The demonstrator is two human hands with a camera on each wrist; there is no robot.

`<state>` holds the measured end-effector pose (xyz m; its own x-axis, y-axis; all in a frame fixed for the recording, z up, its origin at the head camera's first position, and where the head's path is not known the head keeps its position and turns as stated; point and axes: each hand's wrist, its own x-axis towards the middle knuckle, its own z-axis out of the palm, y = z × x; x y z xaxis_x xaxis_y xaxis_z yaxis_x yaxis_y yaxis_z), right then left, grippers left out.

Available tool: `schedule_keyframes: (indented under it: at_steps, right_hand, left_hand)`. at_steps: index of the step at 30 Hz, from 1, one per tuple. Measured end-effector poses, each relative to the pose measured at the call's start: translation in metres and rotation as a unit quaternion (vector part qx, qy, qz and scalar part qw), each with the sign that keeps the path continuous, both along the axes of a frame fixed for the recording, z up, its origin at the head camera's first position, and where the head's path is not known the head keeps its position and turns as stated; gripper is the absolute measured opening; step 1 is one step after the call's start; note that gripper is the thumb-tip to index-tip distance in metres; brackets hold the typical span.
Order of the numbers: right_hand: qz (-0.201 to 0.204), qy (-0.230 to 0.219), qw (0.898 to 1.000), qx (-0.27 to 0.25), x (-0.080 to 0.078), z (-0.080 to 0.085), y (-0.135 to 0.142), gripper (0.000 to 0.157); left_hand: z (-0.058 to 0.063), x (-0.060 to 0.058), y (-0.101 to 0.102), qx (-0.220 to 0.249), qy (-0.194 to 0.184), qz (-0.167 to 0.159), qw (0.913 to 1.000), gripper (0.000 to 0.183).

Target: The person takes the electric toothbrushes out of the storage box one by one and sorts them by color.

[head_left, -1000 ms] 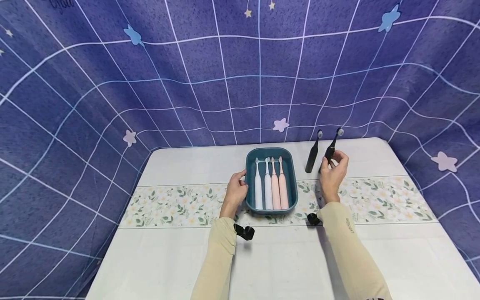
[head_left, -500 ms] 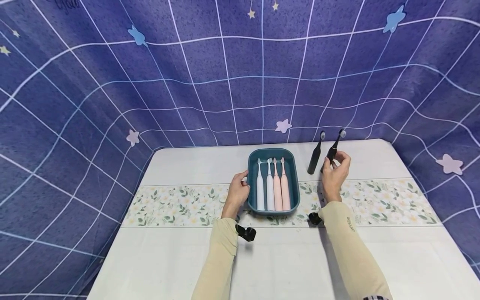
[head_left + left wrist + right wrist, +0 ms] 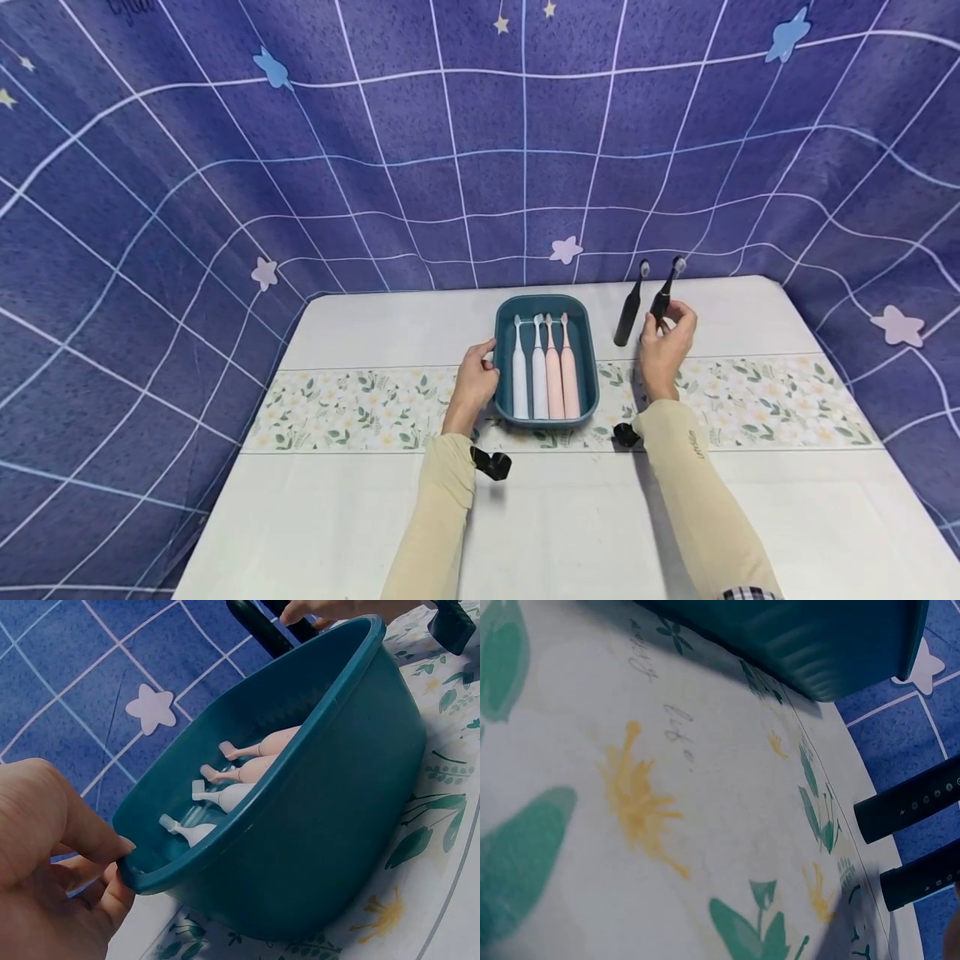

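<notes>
Blue cloth (image 3: 390, 187) backs a white table (image 3: 337, 521). Left hand (image 3: 474, 383) pinches the left rim of a green bin (image 3: 546, 424) holding four toothbrushes (image 3: 553, 383). Right of it, right hand (image 3: 666, 348) pinches a black toothbrush (image 3: 662, 300) beside a second black brush (image 3: 628, 318).

White table (image 3: 337, 525) — teal bin (image 3: 337, 825), black toothbrush (image 3: 627, 321)

The right hand (image 3: 667, 348) hides part of its black toothbrush (image 3: 662, 302), and I can't read the tiny writing (image 3: 696, 444) on that sleeve (image 3: 708, 508).
</notes>
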<state>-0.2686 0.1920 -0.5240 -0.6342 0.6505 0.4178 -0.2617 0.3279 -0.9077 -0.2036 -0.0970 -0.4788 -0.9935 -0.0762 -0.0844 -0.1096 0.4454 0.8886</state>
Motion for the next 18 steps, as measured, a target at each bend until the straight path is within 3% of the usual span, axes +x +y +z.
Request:
schedule_keyframes:
  at_steps: [8,18]
  right_hand:
    - [0.006,-0.008,1.0,0.002,0.001,-0.003,0.0,0.043]
    - [0.011,-0.02,1.0,0.019,0.013,-0.007,0.0,0.05]
  left_hand:
    - [0.002,0.002,0.0,0.0,0.003,-0.002,1.0,0.057]
    - [-0.001,0.0,0.0,0.002,0.004,0.004,1.0,0.057]
